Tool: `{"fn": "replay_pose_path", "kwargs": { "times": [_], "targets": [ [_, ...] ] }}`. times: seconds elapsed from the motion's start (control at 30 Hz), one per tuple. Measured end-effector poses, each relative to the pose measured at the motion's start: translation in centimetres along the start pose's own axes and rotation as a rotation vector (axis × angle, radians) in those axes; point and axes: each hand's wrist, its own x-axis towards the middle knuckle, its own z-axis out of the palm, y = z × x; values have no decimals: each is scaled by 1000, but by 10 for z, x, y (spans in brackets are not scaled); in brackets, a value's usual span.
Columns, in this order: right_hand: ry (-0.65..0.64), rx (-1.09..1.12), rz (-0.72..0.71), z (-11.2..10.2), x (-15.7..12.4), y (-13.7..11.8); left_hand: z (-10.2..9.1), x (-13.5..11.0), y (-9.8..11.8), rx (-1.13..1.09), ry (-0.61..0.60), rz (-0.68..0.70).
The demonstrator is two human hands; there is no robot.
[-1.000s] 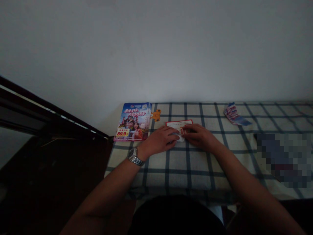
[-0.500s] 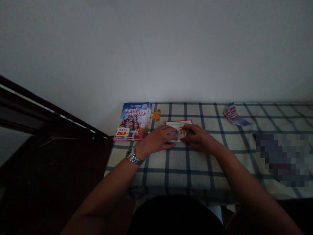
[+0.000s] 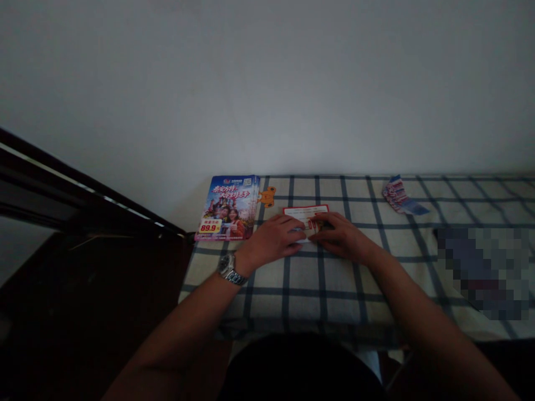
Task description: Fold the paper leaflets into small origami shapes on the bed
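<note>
Fingers of left hand, right hand bent over leaflet toward back edge of tablecloth, grip unclear; seemed light, creasable, best edge-held.

The left hand and right hand partly hide a red-edged sheet. Towards four o'clock, pixelation blurs a dark object.
</note>
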Motion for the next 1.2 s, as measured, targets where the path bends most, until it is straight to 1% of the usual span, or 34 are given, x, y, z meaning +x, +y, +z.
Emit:
{"fn": "replay_pose_path", "kwargs": {
  "times": [0.17,0.4,0.63,0.93,1.1,1.2],
  "targets": [
    [11,2,15,-1,2,-2,1,0,1,4,8,-15],
    [84,-18,61,1,2,5,-4,-3,-6,-54,32,-60],
    [62,-42,63,2,2,6,-3,-3,-9,-12,22,-49],
    [74,-35,76,-1,4,2,1,-3,-11,-1,57,-66],
    [73,-33,63,0,3,2,-3,-4,-10,-4,52,-120],
    [63,-32,66,1,2,4,-6,-4,-9,-19,41,-124]
  ]
}}
